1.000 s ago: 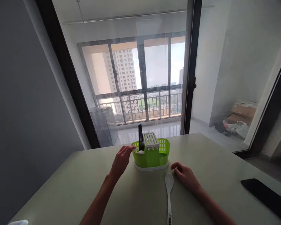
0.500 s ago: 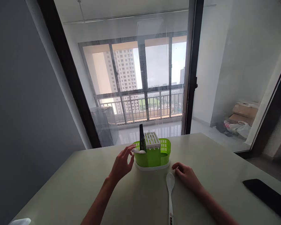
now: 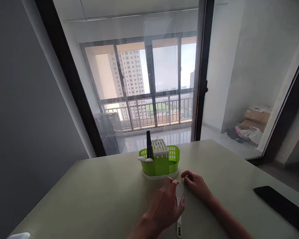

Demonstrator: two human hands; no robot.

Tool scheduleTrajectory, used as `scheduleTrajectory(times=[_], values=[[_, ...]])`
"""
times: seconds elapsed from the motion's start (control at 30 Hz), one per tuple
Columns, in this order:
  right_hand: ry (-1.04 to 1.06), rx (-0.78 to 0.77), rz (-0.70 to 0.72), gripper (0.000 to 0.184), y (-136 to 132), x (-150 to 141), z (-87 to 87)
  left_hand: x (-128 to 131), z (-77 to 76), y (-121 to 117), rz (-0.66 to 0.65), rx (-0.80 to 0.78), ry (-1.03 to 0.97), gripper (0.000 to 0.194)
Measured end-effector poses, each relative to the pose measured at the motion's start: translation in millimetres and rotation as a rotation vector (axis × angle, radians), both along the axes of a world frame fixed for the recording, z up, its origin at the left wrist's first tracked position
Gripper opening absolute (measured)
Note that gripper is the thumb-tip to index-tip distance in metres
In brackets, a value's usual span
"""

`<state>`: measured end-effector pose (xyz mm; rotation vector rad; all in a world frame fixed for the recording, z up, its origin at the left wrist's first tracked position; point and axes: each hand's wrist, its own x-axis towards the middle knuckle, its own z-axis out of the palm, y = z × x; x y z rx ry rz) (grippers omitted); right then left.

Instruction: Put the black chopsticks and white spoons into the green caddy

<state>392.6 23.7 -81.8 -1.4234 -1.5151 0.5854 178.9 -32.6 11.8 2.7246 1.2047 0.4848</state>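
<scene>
My left hand [image 3: 165, 204], slightly blurred, reaches over the large white spoon [image 3: 179, 192] lying on the table. Its fingers and thumb are apart, on either side of the spoon near the bowl; a firm grip does not show. My right hand [image 3: 195, 184] rests on the table just right of the spoon, fingers loosely bent and holding nothing visible. Behind both hands stands a green cutlery holder [image 3: 161, 166] on a white base. Black chopsticks [image 3: 149, 146] stand in its left part, and two white spoons [image 3: 145, 159] hang over its front rim.
The pale table [image 3: 102, 192] carries a black flat object [image 3: 281, 204] at the right and a white item [image 3: 20, 235], cut off, at the near left corner. Beyond the table is a glass sliding door with a dark frame [image 3: 201, 99]. Cardboard and bags [image 3: 255, 122] lie on the floor behind it.
My left hand has left the small spoons at the holder and moved right and nearer, to the large spoon. My right hand has hardly moved. The view has shifted slightly.
</scene>
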Motion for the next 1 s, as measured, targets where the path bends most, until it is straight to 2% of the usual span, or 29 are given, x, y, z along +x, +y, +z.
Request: scheduleTrajectory(times=[0.1,0.17,0.3,0.47,0.63,0.73,0.8,0.9,1.0], values=[[0.004,-0.004,0.000,0.029,0.8,0.1,-0.9,20.9,-16.9,2.6,0.164,-0.046,0.138,0.067],[0.005,-0.004,0.003,0.029,0.9,0.2,-1.1,30.3,-26.1,6.6,0.207,-0.058,0.215,0.072],[0.008,-0.003,0.005,0.029,0.3,-0.1,-0.3,41.8,-38.2,11.4,0.219,-0.063,0.283,0.063],[0.015,-0.002,0.002,0.029,-0.3,-1.0,1.2,45.3,-47.1,12.9,0.199,-0.026,0.300,0.062],[0.006,-0.002,0.004,0.029,0.6,-1.3,0.2,38.8,-43.7,14.4,0.203,-0.085,0.311,0.060],[0.002,-0.007,0.006,0.029,1.2,-1.3,-0.9,27.7,-29.5,11.5,0.173,-0.135,0.310,0.048],[-0.001,-0.009,0.009,0.029,1.6,-1.2,-1.6,17.9,-12.8,6.7,0.143,-0.157,0.262,0.033],[-0.009,-0.012,0.009,0.029,2.0,-1.1,-2.5,2.7,25.1,-1.5,0.085,-0.177,0.064,0.033],[-0.016,-0.015,0.006,0.029,2.3,-1.0,-3.5,-13.2,74.2,-1.6,0.066,-0.115,-0.280,0.037]])
